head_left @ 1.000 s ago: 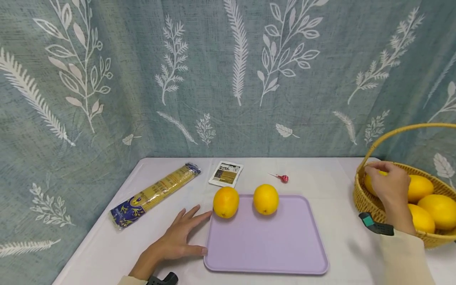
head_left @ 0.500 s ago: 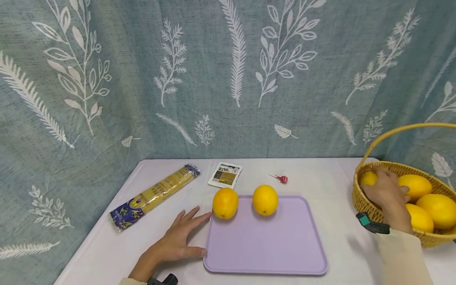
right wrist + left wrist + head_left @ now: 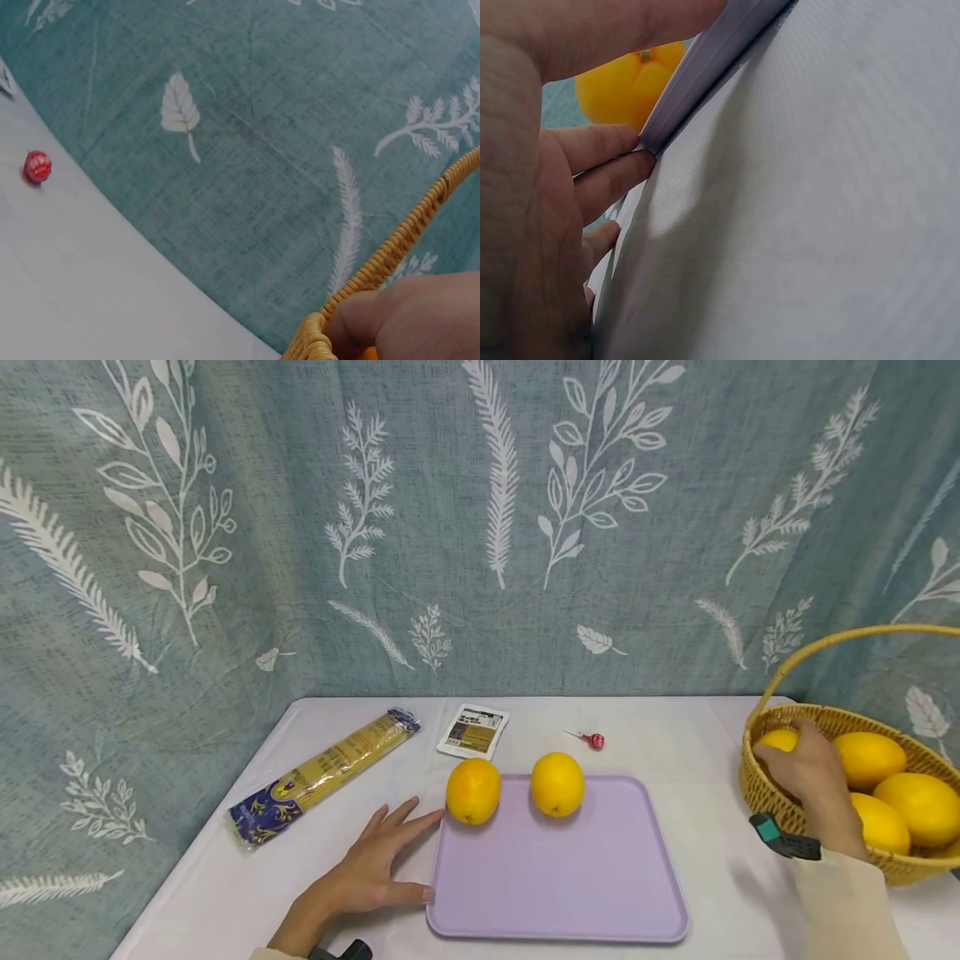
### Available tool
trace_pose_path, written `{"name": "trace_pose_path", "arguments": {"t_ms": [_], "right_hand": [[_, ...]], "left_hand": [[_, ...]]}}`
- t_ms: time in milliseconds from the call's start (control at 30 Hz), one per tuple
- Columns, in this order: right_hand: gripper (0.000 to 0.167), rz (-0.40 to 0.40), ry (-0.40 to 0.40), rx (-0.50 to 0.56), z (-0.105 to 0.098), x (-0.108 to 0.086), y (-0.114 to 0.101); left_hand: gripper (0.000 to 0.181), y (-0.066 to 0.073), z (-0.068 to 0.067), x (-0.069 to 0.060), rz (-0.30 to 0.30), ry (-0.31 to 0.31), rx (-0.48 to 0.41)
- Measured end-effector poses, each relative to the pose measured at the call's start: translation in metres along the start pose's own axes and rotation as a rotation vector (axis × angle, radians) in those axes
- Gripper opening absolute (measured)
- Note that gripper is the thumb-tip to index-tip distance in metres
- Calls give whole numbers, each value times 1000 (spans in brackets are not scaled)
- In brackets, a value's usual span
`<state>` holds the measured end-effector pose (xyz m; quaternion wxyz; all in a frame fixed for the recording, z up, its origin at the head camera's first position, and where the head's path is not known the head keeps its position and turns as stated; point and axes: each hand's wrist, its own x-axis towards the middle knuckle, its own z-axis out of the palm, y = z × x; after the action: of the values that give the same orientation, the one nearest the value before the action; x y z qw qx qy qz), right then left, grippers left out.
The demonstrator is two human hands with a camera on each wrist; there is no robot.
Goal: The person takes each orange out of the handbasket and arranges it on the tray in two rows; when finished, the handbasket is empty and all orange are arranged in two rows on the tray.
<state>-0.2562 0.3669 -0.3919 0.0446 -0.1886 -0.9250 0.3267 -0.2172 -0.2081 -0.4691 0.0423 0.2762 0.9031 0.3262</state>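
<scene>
My right hand [image 3: 813, 781] reaches into the wicker basket [image 3: 765, 797] at the right, thumb and fingers round a yellow orange [image 3: 780, 741] at its left end. Its fingertips are hidden inside the basket. In the right wrist view the hand [image 3: 427, 319] bends over the rim beside the basket's handle [image 3: 412, 232]. My left hand [image 3: 367, 864] lies spread at the left edge of the lilac tray [image 3: 558, 881], its thumb and forefinger touching the edge. Two oranges sit along the tray's far side, the left orange [image 3: 473, 791] at the corner and the right orange [image 3: 557, 785] further along.
Several more oranges [image 3: 918, 808] fill the basket. A pack of spaghetti [image 3: 322, 777] lies at the left. Behind the tray are a flat white-and-brown packet [image 3: 473, 731] and a red lollipop [image 3: 595, 740]. A patterned teal curtain [image 3: 465, 527] hangs at the table's back edge.
My right hand has lowered from above the basket's left end down into it, its fingers closing round the orange there. The left hand and tray stay in place.
</scene>
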Motion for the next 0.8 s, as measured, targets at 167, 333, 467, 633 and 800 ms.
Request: {"name": "trace_pose_path", "arguments": {"t_ms": [167, 333, 467, 633, 800], "right_hand": [[83, -38, 90, 48, 1, -6, -2], [81, -60, 163, 89, -2, -13, -7], [83, -67, 196, 130, -6, -19, -11], [84, -122, 224, 214, -6, -29, -23], [84, -226, 177, 274, -2, -40, -46]], "left_hand": [[93, 0, 0, -1, -3, -5, -4], [94, -1, 0, 0, 7, 5, -4], [93, -1, 1, 2, 13, -6, -3], [92, -1, 1, 1, 8, -18, 3], [92, 0, -1, -1, 4, -8, 7]]}}
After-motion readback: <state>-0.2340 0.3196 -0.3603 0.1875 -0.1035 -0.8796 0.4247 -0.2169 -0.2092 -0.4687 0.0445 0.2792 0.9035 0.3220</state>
